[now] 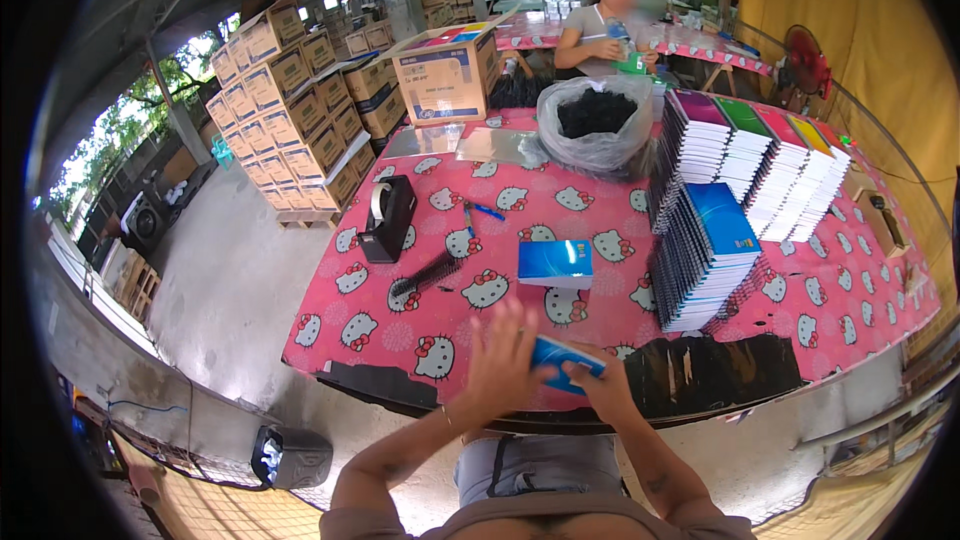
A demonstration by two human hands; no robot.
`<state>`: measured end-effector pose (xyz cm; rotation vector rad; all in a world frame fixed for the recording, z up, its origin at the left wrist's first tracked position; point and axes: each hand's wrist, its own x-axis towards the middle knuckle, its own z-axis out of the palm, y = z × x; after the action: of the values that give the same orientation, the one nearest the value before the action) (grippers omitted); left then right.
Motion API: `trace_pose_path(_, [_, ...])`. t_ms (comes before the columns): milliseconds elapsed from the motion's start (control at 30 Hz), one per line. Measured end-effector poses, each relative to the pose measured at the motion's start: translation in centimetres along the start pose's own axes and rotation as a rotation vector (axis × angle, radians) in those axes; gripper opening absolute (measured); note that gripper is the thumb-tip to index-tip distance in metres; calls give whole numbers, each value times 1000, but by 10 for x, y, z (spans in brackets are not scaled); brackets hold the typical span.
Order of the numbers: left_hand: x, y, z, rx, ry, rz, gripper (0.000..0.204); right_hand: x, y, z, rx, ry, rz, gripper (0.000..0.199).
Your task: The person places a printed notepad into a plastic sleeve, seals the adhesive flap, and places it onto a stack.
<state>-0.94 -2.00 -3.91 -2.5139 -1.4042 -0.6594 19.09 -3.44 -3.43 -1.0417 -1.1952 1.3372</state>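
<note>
Over the near edge of the table, my right hand (pixel 605 392) grips a blue-covered notebook (pixel 566 360) by its right side. My left hand (pixel 500 362) is at the notebook's left end, fingers stretched out and slightly blurred; its thumb side is against or very close to the cover. Just beyond lies a small stack of blue notebooks (pixel 555 258). To its left are loose black spiral coils (pixel 428 274), two pens (pixel 484 211) and a black tape dispenser (pixel 390 220). A tall stack of blue spiral-bound notebooks (pixel 722 220) stands to the right of my hands.
Stacks of notebooks in several colours (pixel 765 130) stand at the far right. A clear bag of black coils (pixel 597 118) and a carton (pixel 440 80) stand at the back of the pink-covered table (pixel 400 345). Cartons on a pallet (pixel 285 115) stand left; a co-worker (pixel 605 30) is opposite.
</note>
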Motion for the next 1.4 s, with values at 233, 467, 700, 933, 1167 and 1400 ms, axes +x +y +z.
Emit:
trace_pose_path(233, [-11,6,-4,-18,-49,16,91,-1,7,-1,22,-53,19,37])
trace_pose_path(467, [-26,15,5,-43,-46,75,91,-1,-1,0,-24,-67,70,32])
trace_pose_path(700, [4,12,-10,-103,-4,50,95,-3,21,2,-109,-110,-8,31])
trace_pose_path(933, [15,7,-15,-21,20,31,96,2,39,4,-205,-122,-78,30])
trace_pose_path(1167, [3,21,3,-28,-37,76,90,5,32,4,-345,-184,-190,30])
trace_pose_path(1400, [-15,36,19,-300,101,107,69,8,47,-21,-283,-128,-155,30])
